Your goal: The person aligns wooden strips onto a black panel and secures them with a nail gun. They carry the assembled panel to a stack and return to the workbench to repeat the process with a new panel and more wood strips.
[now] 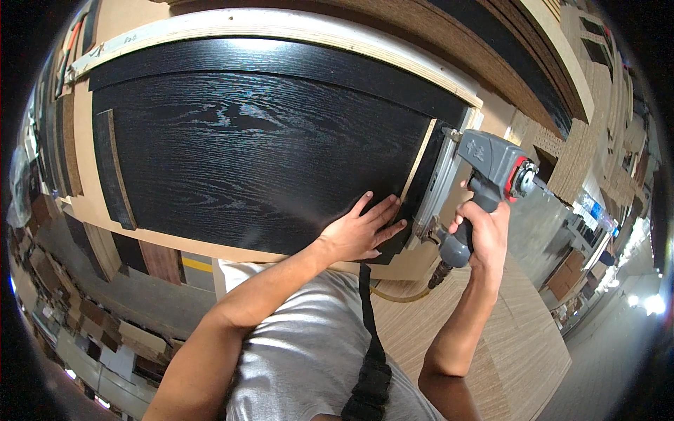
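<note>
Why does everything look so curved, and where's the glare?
Head view: the fisheye lens bends straight edges, like the pale strip, and leaves dark corners; head view: glare whitens the black panel's far edge, with fainter sheen along its grain; head view: a lamp at the right blows out to white; head view: the nail gun looks fairly sharp.

At the lower right I make out a pale wood-grain panel (519, 330), with grey floor (611, 365) beyond it. Long brown boards (540, 56) lie together across the upper right of my view. Over at the left I see narrow boards (67, 140) side by side. A short yellow stripe (197, 264) shows at the lower left, and bright lights (654, 304) glare near the right rim.
</note>
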Demonstrator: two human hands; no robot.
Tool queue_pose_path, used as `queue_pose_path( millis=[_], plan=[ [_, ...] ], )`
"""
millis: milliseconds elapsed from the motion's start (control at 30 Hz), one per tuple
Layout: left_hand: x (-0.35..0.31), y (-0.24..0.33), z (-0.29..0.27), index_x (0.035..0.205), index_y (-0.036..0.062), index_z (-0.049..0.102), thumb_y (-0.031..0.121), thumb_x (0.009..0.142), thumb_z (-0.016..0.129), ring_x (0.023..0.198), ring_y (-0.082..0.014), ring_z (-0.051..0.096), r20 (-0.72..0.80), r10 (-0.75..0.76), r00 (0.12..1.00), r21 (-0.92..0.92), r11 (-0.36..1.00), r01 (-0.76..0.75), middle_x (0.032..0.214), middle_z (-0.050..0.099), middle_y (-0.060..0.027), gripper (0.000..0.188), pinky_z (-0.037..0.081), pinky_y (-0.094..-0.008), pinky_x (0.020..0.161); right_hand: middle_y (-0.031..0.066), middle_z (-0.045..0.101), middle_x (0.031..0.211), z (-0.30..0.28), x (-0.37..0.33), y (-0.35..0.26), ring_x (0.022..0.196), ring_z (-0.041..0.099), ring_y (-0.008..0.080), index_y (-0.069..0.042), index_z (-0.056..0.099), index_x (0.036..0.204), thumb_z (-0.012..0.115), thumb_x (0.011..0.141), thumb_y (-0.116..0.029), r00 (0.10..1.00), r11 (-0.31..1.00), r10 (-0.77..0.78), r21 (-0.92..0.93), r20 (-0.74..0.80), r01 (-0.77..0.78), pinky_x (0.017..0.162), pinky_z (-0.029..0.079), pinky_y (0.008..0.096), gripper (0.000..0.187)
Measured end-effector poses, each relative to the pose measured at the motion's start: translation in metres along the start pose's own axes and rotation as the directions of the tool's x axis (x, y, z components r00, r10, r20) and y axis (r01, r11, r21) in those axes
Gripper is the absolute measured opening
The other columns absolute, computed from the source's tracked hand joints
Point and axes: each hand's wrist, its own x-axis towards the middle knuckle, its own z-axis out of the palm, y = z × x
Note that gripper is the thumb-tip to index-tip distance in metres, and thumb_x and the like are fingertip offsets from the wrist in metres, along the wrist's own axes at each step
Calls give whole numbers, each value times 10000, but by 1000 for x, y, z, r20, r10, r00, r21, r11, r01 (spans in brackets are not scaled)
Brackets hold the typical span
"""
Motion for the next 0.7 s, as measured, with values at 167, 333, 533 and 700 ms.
queue_pose_path(
  millis=[167,333,533,700],
  plan=[
    [0,0,-1,1571,239,304,617,799,685,1518,-305,195,-2,-1,1000,-65,998,1,1622,256,-163,940,185,-603,1182,59,578,647,-4,-1,11,486,567,156,47,616,981,560,759,48,1000,1000,-15,-7,9,15,468,476,302,229],
    [-2,1,4,1543,215,353,571,770,730,1518,-320,192,-96,9,995,-100,995,-19,1616,256,-181,932,186,-619,1178,56,585,658,-19,-37,29,487,568,147,54,616,1050,561,766,51,999,997,-42,59,-28,44,475,480,291,289],
    [-3,1,1,1548,101,310,550,762,747,1520,-306,202,-108,-32,994,-149,989,15,1604,271,-195,1006,147,-602,1199,57,571,651,-31,-86,94,486,567,162,42,607,1114,547,751,56,997,998,-41,46,-71,44,487,475,289,368],
    [-2,3,-4,1528,-36,263,544,750,759,1517,-296,210,-152,-56,987,-130,991,36,1584,320,-188,1090,144,-567,1215,58,565,619,-23,-98,111,475,560,162,22,623,1130,551,729,90,998,993,-53,103,-34,57,471,451,288,414]
  ],
)
